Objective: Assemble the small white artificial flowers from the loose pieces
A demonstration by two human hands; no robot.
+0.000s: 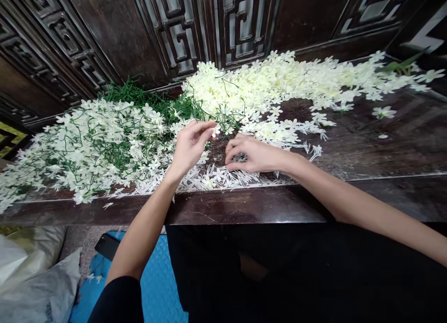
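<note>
Here dark wood table, carved panels behind; left hand grip pinching white flower, right hand grip curled, contents unclear.

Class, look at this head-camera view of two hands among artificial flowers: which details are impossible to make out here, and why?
- Head view: what the right hand pinches; curled fingers hide it.
- Head view: how the small white flower sits in the left hand; too small.
- Head view: the loose flower pile's right end; cut off by the edge.
</note>
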